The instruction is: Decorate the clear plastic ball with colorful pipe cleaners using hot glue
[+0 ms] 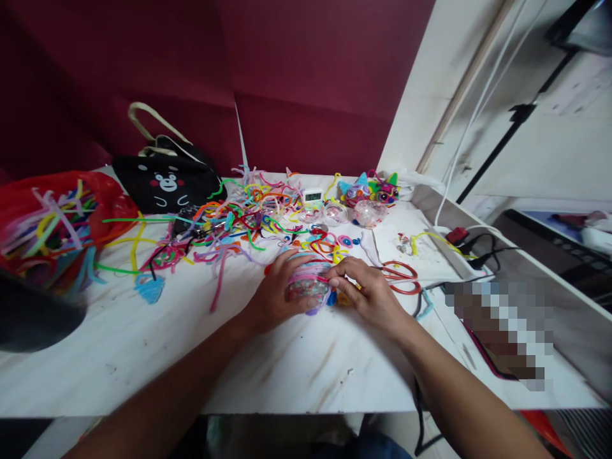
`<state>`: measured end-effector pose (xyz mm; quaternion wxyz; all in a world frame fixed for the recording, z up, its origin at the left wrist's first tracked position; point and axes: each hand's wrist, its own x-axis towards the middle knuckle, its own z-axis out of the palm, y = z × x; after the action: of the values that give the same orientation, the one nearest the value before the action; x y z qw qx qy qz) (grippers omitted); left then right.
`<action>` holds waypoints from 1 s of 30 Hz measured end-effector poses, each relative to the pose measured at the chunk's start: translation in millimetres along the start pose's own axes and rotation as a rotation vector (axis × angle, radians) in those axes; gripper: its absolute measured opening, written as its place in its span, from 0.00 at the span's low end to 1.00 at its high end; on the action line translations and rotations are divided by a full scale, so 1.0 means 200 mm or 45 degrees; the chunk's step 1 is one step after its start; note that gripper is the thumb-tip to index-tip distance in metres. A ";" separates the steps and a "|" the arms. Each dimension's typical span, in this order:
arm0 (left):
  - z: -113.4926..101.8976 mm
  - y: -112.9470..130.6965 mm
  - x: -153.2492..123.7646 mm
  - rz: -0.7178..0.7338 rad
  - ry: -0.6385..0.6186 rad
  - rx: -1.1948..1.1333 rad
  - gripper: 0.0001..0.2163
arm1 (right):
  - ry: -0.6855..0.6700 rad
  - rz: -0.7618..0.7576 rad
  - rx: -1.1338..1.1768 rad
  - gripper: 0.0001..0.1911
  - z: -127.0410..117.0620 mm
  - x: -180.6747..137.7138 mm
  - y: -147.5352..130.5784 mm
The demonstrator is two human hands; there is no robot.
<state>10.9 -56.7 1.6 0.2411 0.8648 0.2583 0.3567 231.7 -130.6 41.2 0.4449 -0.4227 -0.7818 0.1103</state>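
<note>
My left hand is wrapped round the left side of a clear ball partly covered with pink, purple and blue pipe cleaners. On the ball's right side, my right hand pinches the end of a pinkish-red pipe cleaner that runs across its surface. My fingers hide part of the ball. Small blue and yellow pieces lie just beside and under it. Red-handled scissors rest to the right of my right hand.
Behind the ball spreads a tangled heap of pipe cleaners. Clear balls, a small digital clock and decorated cat-eared figures stand at the back. A red bag of pipe cleaners sits left; a power strip lies right.
</note>
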 end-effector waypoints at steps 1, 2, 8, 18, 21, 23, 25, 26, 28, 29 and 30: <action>0.00 0.01 0.00 0.007 -0.006 -0.001 0.30 | -0.005 0.002 -0.001 0.05 0.00 0.00 0.00; -0.01 0.01 0.00 0.007 -0.008 0.005 0.26 | -0.006 0.002 -0.003 0.05 0.00 0.00 0.00; -0.02 0.04 0.02 -0.014 -0.011 0.052 0.19 | 0.006 -0.011 -0.026 0.05 -0.01 0.00 -0.01; -0.07 0.10 0.10 0.015 -0.062 -0.004 0.14 | -0.025 0.005 -0.043 0.06 -0.01 0.00 -0.02; -0.07 0.10 0.10 0.025 -0.053 -0.032 0.14 | -0.036 0.010 -0.053 0.05 0.00 0.00 -0.02; -0.06 0.09 0.10 0.021 -0.039 -0.049 0.14 | -0.046 0.019 -0.066 0.05 0.00 0.00 -0.02; -0.05 0.08 0.10 0.019 -0.030 -0.060 0.15 | -0.054 0.029 -0.074 0.05 0.00 0.00 -0.02; -0.05 0.08 0.09 0.019 -0.028 -0.063 0.15 | -0.056 0.031 -0.077 0.05 0.00 0.00 -0.02; -0.05 0.08 0.09 0.018 -0.028 -0.068 0.15 | -0.058 0.031 -0.085 0.05 0.00 0.00 -0.02; -0.05 0.08 0.09 0.019 -0.028 -0.074 0.15 | -0.058 0.030 -0.090 0.05 0.00 0.01 -0.02; -0.05 0.08 0.09 0.021 -0.030 -0.079 0.15 | -0.058 0.031 -0.096 0.06 0.00 0.01 -0.03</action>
<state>19.5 -54.5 26.5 0.2680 0.8632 0.2369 0.3564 228.2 -132.7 44.8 0.4093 -0.4462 -0.7901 0.0956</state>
